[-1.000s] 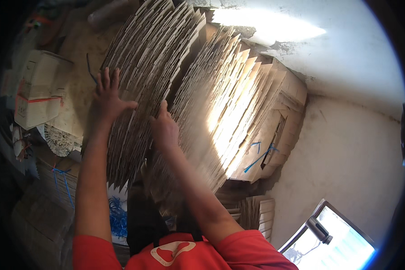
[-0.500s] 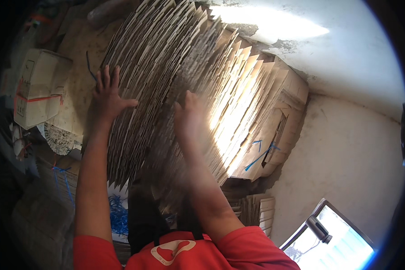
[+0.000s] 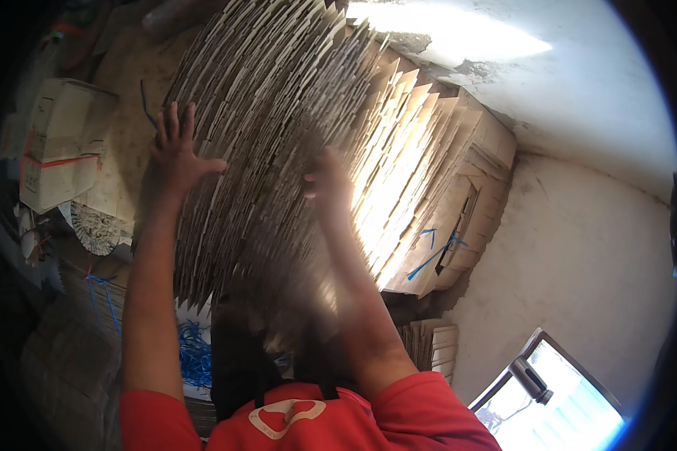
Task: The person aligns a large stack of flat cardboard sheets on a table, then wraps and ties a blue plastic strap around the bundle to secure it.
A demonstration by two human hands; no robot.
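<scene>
Where the left hand (image 3: pixel 175 159) spreads against thin, rough-edged cardboard sheets (image 3: pixel 256 128) packed upright toward the near edge of the worktop (image 3: pixel 132 68), the blurred right hand (image 3: pixel 332 186) half-curls; whether it pinches any, I cannot tell.

My right grip (image 3: pixel 329 184) is smeared by blur, so I can't tell whether its curled fingers touch or pinch any of the cardboard sheets (image 3: pixel 241 113). The sheets near it and toward my body are blurred too, their edges running together, and my right forearm (image 3: pixel 361 289) covers some of them. My left grip (image 3: pixel 179 159) hides a bit of the stack's left edge. At the far side the sheets are cut off by the picture's edge. My red shirt (image 3: pixel 308 425) is cut off at the near edge, as is the glaring framed panel (image 3: pixel 572 398) on the right, its surface mostly washed out.
</scene>
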